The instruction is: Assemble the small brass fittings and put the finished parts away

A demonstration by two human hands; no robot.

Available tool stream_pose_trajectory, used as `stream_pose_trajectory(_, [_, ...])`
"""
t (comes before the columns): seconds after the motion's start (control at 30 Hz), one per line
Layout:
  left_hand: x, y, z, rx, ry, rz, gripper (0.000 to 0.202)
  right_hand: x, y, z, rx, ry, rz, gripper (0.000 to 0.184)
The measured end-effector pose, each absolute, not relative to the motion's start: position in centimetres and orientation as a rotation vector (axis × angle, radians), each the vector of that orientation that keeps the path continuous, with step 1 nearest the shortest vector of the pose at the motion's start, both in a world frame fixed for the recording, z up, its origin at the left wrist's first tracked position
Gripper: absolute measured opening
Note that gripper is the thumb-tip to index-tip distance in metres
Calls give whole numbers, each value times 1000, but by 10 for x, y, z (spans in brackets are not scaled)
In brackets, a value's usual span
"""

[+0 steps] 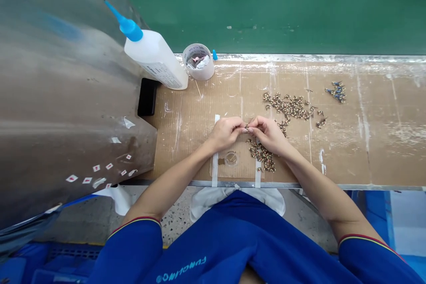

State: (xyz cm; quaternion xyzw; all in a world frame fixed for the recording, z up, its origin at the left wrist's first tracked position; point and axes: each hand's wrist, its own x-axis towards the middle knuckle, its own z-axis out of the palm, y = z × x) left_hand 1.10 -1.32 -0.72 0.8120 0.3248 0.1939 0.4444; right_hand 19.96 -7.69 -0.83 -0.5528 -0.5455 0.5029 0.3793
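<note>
My left hand (227,133) and my right hand (269,134) meet fingertip to fingertip just above the cardboard-covered bench (196,142). Both are closed in a pinch on one small dark-and-gold piece (246,127), mostly hidden by the fingers. Under and beside my right hand lies a heap of similar small pieces (262,155). A wider scatter of the same dark-and-gold pieces (289,107) spreads beyond it. Farther right is a little cluster of blue pieces (338,92). Below my left hand, a clear round disc (230,158) sits between two strips of white tape.
A white bottle (159,57) with a blue nozzle stands at the back left, by a tape-roll cup (208,71) holding scraps. A black box (147,96) rests against the metal panel (66,111) on the left. Behind the bench runs a green surface (282,9).
</note>
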Motion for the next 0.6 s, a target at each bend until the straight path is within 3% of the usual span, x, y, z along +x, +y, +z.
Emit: stream_pose_trajectory(0.6, [9, -7, 1, 2009, 739, 422, 25, 204, -74, -6, -1294, -1142, 1397, 46])
